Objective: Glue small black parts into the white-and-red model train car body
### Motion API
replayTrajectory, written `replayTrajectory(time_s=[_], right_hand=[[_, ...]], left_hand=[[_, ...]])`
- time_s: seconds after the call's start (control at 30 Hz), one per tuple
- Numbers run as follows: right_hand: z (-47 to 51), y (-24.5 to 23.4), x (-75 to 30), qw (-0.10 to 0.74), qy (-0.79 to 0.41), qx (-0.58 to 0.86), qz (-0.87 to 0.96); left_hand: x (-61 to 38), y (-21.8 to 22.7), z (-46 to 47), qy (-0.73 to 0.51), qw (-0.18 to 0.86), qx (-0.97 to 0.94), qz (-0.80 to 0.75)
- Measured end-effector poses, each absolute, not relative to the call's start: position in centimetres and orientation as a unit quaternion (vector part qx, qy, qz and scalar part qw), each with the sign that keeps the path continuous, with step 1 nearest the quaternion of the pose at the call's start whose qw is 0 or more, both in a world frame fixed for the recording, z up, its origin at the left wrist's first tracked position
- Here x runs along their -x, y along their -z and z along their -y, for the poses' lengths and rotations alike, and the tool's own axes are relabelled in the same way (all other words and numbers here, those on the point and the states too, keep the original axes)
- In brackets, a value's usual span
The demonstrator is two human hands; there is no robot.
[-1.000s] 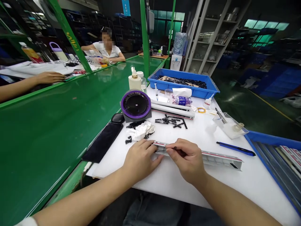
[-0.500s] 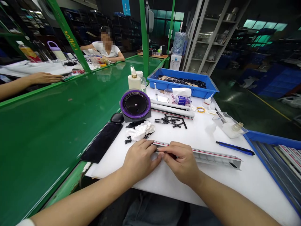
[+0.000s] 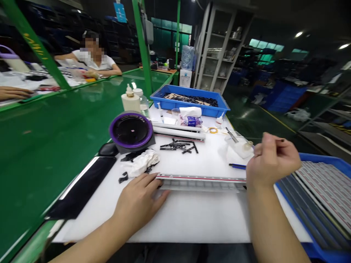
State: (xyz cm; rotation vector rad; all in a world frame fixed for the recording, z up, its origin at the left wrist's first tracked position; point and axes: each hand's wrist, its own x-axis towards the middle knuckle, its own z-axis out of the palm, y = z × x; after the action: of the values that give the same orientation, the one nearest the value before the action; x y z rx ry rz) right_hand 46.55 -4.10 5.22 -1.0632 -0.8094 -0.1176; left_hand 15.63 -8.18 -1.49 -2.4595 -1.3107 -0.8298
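A long white channel [image 3: 203,179] with a red-striped edge lies across the front of the white work board [image 3: 192,215]. My left hand [image 3: 142,195] grips its left end, fingers over the far edge and thumb on the near side. Raised over the right end is my right hand [image 3: 271,159], with its fingers pinched together. A small dark tip shows at those fingers, too small to name. Part of a blue utility knife [image 3: 237,166] shows behind that hand. Beyond the channel lie several black strips [image 3: 178,145] and a crumpled white cloth [image 3: 141,162].
A purple-rimmed round device [image 3: 131,130] stands at left, near a black phone-like slab [image 3: 85,186]. White bars [image 3: 178,131] lie behind. Blue bins stand at the back [image 3: 189,106] and right [image 3: 285,190]. A clear tray [image 3: 238,148] holds a small bottle. A co-worker [image 3: 94,54] sits across the green conveyor [image 3: 82,120].
My right hand has left the channel's left end and risen to the right. My left hand stays at that end. The view has turned to the right.
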Motion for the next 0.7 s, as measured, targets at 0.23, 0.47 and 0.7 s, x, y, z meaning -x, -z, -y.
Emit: replayTrajectory(time_s=[0.23,0.47,0.7], right_hand=[[0.0,-4.0,-56.7,0.660,0.175,0.670,0.293],[-0.7,-2.0,-57.1,0.569,0.111,0.733,0.356],[0.0,-2.4,-56.9,0.593,0.151,0.695,0.378]], left_hand=[[-15.1,2.4,7.4,0.288,0.145,0.843,0.430],[-15.1,2.1,7.5,0.285,0.143,0.847,0.425],[-15.1,1.9,7.6,0.278,0.134,0.854,0.419]])
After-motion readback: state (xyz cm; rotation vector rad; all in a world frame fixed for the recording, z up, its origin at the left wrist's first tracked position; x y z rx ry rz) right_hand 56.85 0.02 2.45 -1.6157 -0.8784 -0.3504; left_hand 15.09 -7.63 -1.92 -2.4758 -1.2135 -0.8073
